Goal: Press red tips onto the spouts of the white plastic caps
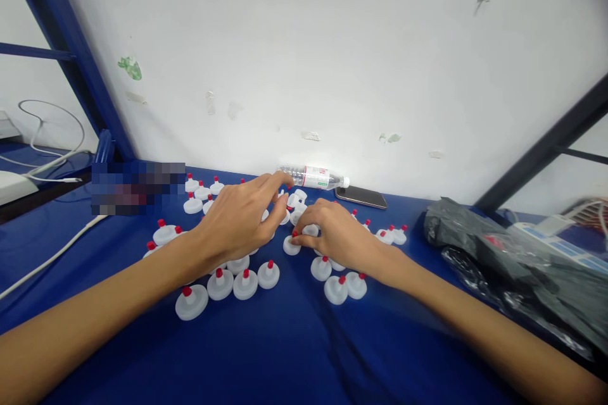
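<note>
Several round white caps with red tips (192, 304) stand on the blue table (228, 354) in two loose groups, left and right of the middle. My left hand (242, 212) is over the left group, thumb and forefinger apart, with nothing visible held between them. My right hand (332, 234) pinches the red tip of a white cap (291, 246) near the middle. Beyond the fingers lie white pieces without visible red tips (298, 197). Both forearms and hands hide some of the caps.
A clear plastic bottle (316, 177) lies by the wall, beside a dark phone (361, 197). Grey plastic bags (513, 266) lie at the right. A white cable (57, 256) crosses the left side; blue frame posts (85, 44) rise at the left.
</note>
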`<state>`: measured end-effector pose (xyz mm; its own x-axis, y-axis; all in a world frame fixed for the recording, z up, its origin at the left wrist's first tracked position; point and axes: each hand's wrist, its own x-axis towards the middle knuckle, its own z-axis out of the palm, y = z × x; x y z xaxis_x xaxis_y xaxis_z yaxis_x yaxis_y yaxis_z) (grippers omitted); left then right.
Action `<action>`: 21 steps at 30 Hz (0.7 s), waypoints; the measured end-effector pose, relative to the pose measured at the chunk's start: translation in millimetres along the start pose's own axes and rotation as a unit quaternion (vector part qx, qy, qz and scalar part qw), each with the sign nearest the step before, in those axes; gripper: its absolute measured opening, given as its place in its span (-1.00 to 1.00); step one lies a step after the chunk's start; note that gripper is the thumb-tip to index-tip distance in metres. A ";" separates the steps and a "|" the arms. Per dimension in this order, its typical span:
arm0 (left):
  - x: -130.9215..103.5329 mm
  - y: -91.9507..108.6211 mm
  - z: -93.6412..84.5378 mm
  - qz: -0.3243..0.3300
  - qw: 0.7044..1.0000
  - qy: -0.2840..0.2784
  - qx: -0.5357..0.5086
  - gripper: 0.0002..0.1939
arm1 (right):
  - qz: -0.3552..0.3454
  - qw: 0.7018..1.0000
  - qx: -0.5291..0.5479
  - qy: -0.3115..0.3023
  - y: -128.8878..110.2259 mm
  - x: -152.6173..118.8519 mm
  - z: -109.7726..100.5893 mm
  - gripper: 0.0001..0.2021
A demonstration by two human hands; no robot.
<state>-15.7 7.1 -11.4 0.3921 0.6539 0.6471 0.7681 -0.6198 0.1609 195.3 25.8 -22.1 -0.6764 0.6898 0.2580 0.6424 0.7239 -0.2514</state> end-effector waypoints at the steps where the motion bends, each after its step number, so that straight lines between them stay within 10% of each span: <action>1: 0.3 0.1 0.3 0.001 1.000 -0.001 0.001 -0.75 | -0.004 1.000 -0.007 -0.001 -0.5 -0.2 -0.5 -0.90; 11: 0.4 -1.4 1.2 -0.007 1.000 -0.016 0.013 -0.73 | -0.034 0.996 -0.014 0.076 2.7 -0.1 -5.6 -0.68; 21: 0.3 -1.0 1.2 0.010 1.000 -0.011 0.021 -0.77 | -0.069 0.996 -0.060 0.000 18.3 4.8 6.5 -0.64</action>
<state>-15.8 8.4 -12.2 0.4176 0.6515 0.6334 0.7809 -0.6137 0.1164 201.4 42.3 -31.5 -0.7609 0.5839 0.2832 0.5822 0.8069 -0.0996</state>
